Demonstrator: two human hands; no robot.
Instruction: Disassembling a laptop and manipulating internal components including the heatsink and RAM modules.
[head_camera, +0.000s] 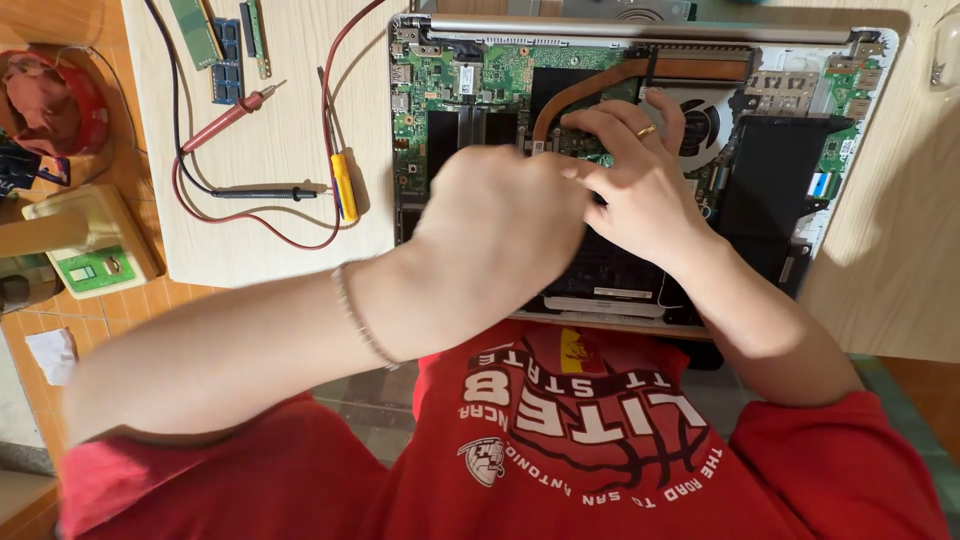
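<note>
Left hand (500, 215) and right hand (635, 185) met over opened silver laptop's green circuit board (455, 95), fingers (610, 125) curled, grip hidden, yellow-handled screwdriver (343, 185) lay nearby on pale wooden bench (270, 230).

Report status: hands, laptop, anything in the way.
Left hand blurred, fisted over the open laptop. Right hand flat on its board, fingers by the copper heat pipe. Probes lie clear, left.

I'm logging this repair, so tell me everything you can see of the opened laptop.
The opened laptop lies flat on the pale wooden table, bottom cover off. Visible: green circuit board, copper heat pipe, round fan, black battery. The silver frame looks metal or plastic. The left hand and right hand, wearing a ring, rest over its middle.
</note>
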